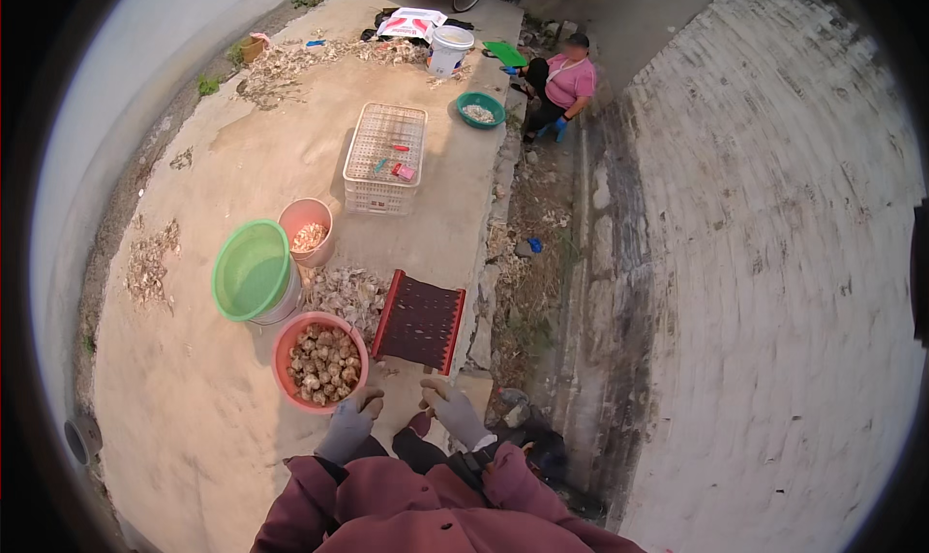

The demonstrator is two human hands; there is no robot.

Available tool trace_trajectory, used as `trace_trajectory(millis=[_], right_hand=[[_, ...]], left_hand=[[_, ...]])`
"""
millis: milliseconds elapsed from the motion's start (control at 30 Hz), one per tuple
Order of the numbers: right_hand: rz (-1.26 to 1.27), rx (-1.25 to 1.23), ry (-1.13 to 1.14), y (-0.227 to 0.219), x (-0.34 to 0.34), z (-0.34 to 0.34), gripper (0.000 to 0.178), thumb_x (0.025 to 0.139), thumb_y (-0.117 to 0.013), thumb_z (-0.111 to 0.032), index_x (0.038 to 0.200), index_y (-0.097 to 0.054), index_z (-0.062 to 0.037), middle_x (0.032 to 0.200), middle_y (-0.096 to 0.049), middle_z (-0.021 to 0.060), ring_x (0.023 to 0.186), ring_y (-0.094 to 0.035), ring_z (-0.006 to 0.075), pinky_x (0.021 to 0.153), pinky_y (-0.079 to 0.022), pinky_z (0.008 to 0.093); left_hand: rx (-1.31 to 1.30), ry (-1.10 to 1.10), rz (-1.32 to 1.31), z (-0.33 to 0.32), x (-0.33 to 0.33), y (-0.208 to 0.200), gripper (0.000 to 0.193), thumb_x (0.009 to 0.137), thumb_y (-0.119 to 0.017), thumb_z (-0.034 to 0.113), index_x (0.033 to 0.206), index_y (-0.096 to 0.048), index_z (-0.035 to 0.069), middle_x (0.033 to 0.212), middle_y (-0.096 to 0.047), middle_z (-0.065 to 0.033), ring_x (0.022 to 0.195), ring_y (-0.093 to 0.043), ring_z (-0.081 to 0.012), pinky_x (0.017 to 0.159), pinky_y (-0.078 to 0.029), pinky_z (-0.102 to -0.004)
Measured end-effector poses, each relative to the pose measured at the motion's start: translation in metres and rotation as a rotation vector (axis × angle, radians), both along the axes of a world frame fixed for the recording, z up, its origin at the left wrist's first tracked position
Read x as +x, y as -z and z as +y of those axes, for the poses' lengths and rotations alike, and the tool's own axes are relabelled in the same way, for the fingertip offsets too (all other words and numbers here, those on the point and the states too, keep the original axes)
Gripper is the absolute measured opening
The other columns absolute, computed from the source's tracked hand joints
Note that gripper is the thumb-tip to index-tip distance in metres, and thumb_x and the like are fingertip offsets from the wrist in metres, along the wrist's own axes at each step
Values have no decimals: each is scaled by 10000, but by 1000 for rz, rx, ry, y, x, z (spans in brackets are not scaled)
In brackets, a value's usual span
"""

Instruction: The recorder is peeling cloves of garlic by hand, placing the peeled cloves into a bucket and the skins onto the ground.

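Observation:
My left hand (350,423), in a grey work glove, is held in front of my body with its fingers curled in; nothing shows in it. Close to it is the pink basin (281,384), filled with whole garlic bulbs (325,363). Across from it, my right hand (453,414) wears a similar glove, its fingertips drawn together. No object can be seen in that hand either. Just beyond both hands stands a low folding stool (418,321) with a dark woven seat and red side bars. Loose garlic skins (346,297) lie between stool and basin.
A green basin (254,268) sits on a white bucket, beside a pink bucket (323,248) of peeled cloves. Farther off are white plastic crates (379,200), a teal basin (481,119) and a white bucket (447,58). A person (566,81) sits beyond the slab's broken edge.

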State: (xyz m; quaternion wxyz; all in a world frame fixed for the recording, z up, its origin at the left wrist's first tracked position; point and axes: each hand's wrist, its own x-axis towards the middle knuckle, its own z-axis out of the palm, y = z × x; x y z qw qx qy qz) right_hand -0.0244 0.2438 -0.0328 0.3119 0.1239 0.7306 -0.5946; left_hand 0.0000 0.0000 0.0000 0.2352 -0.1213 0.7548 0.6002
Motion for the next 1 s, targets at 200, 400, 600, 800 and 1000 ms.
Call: trace_trajectory(millis=[200,400,600,800,1000], right_hand=[[-49,30,21,-28,6,-34,405,1029,-538,-279,1330,-600,-15,955,-690,81,796,-651,135,726,-523,283],[-54,29,-107,-17,-4,-67,420,1039,-535,-292,1359,-587,-25,971,-691,76,807,-640,136,748,-528,288],[14,30,186,-1,-23,56,563,1019,-575,-300,1495,-430,-35,970,-684,73,744,-611,114,684,-506,280],[343,285,1251,-129,-59,337,521,993,-539,-266,1458,-406,-74,736,-638,76,456,-489,108,374,-362,294],[967,722,1258,-297,-87,372,709,972,-566,-224,1587,-265,-42,751,-626,38,563,-476,87,513,-392,252]], left_hand=[[-80,162,298,13,-7,-5,287,961,-587,232,1129,-668,13,1007,-696,-186,948,-665,-364,835,-508,-427],[-54,179,218,-23,-7,7,256,953,-606,222,1102,-676,25,976,-697,-189,932,-673,-359,817,-516,-432],[-208,85,159,-79,3,37,253,943,-618,234,1077,-680,28,949,-706,-197,909,-675,-386,806,-520,-459],[-267,52,222,-128,15,63,260,938,-613,256,1021,-685,21,957,-712,-198,923,-682,-377,820,-522,-461],[-423,126,115,-141,15,74,261,930,-605,256,996,-692,19,901,-703,-187,870,-682,-367,788,-521,-446]])
